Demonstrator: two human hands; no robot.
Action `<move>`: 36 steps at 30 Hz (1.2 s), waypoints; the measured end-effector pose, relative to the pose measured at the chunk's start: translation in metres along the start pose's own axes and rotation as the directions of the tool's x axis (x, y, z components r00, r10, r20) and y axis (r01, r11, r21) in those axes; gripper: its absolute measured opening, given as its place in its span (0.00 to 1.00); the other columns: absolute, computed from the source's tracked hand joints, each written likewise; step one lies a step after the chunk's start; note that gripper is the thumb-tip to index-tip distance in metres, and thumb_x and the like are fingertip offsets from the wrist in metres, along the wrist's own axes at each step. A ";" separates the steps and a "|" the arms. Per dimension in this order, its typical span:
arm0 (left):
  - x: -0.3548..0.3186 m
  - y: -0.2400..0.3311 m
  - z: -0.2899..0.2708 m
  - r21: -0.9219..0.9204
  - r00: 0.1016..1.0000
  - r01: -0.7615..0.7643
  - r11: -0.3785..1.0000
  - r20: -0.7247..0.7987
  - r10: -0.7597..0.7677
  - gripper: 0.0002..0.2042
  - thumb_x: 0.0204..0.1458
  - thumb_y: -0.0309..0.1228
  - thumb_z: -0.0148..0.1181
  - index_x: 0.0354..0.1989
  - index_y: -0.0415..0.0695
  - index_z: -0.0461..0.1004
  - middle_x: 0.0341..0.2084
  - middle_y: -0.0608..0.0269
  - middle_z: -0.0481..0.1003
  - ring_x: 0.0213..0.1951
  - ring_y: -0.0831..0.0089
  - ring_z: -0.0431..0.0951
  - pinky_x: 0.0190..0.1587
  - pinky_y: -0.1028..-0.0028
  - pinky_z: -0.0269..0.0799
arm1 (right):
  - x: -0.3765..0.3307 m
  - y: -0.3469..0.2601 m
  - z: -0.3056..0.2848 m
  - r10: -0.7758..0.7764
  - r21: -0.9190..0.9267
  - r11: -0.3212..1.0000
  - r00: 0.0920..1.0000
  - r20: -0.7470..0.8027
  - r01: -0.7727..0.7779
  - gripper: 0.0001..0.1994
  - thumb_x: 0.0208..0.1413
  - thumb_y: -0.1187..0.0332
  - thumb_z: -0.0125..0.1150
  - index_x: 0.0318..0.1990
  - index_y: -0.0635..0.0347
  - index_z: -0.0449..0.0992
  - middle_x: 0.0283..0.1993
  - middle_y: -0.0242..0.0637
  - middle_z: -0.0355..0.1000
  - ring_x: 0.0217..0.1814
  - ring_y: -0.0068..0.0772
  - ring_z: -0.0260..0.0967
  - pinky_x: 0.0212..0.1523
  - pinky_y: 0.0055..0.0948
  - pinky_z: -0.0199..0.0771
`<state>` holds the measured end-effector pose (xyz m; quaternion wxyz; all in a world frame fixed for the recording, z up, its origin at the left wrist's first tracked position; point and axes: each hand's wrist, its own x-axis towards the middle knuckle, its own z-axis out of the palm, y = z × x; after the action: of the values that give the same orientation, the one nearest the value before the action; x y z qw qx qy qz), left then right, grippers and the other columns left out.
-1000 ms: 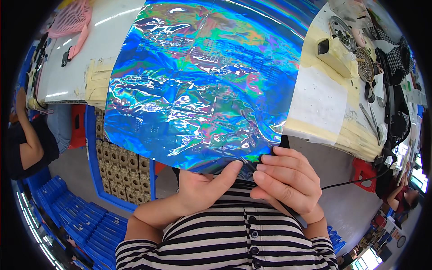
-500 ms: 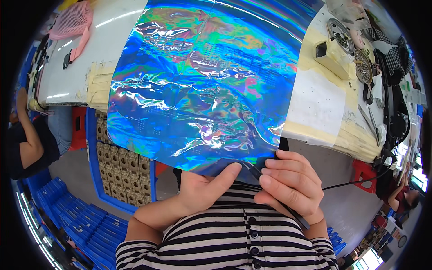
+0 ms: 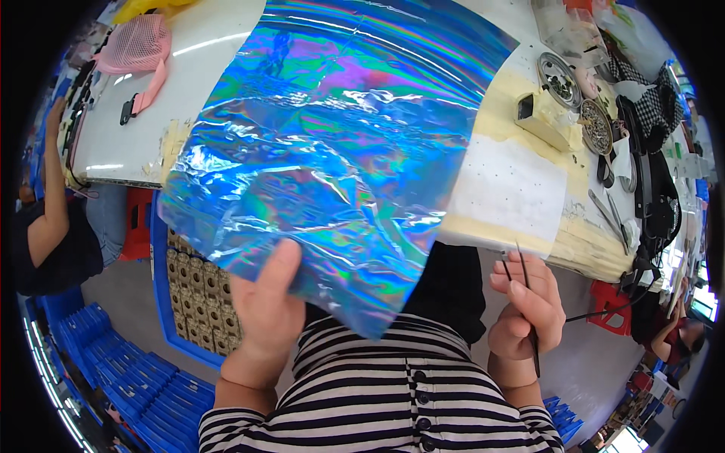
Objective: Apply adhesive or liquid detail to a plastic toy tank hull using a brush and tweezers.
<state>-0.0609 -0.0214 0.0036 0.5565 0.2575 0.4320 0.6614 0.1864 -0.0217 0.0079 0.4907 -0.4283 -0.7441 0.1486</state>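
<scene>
A creased, iridescent blue sheet (image 3: 325, 166) spreads left of dark tweezers (image 3: 526, 281).

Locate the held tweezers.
Head view, right of centre: the tweezers are in the right hand, tips up in the picture, just below the white paper.

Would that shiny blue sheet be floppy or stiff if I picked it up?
Probably floppy: the blue sheet creases near the left hand gripping it. It looks film-thin, so likely light. It's glossy, so might feel slippery.
</scene>
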 end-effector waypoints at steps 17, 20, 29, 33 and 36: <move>0.116 0.110 -0.127 0.364 0.987 -0.109 0.925 -0.072 0.145 0.15 0.57 0.28 0.55 0.52 0.35 0.69 0.42 0.59 0.76 0.41 0.73 0.77 0.46 0.73 0.71 | -0.002 0.008 -0.002 -0.004 0.003 1.000 0.997 -0.075 0.004 0.21 0.63 0.52 0.50 0.39 0.65 0.75 0.29 0.40 0.76 0.33 0.41 0.75 0.38 0.38 0.76; 0.118 0.086 -0.140 0.601 0.957 -0.132 0.789 -0.129 0.259 0.20 0.58 0.30 0.57 0.57 0.35 0.64 0.44 0.58 0.75 0.42 0.75 0.75 0.45 0.74 0.71 | 0.000 0.014 -0.004 0.011 0.042 0.999 0.999 -0.043 -0.009 0.20 0.59 0.55 0.57 0.43 0.68 0.73 0.34 0.45 0.75 0.35 0.39 0.75 0.35 0.31 0.77; 0.030 0.057 -0.046 0.799 0.590 -0.542 0.260 0.141 0.795 0.20 0.53 0.30 0.63 0.51 0.33 0.69 0.46 0.51 0.73 0.47 0.68 0.73 0.48 0.68 0.69 | -0.003 0.016 -0.002 0.132 0.239 0.961 0.990 0.050 -0.140 0.19 0.52 0.58 0.66 0.42 0.67 0.76 0.37 0.46 0.75 0.36 0.39 0.74 0.36 0.29 0.76; 0.017 0.015 0.024 0.497 0.516 -0.856 0.141 0.833 0.198 0.21 0.42 0.43 0.69 0.41 0.41 0.77 0.39 0.61 0.75 0.43 0.66 0.74 0.46 0.67 0.68 | 0.003 0.016 0.004 -0.042 0.351 0.936 0.983 0.181 -0.025 0.15 0.46 0.62 0.70 0.36 0.66 0.78 0.31 0.40 0.74 0.34 0.38 0.73 0.36 0.30 0.75; 0.015 -0.005 0.043 0.370 0.375 -0.927 0.058 0.914 0.155 0.12 0.45 0.37 0.66 0.36 0.45 0.80 0.33 0.67 0.77 0.39 0.72 0.76 0.46 0.69 0.67 | 0.006 0.010 0.008 -0.020 0.428 0.901 0.981 0.192 -0.066 0.08 0.45 0.72 0.66 0.32 0.65 0.78 0.27 0.38 0.72 0.29 0.36 0.71 0.31 0.30 0.72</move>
<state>-0.0263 0.0050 0.0187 0.0861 0.8842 0.3175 0.3316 0.1838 -0.0093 0.0013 0.4976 -0.3012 -0.7311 0.3565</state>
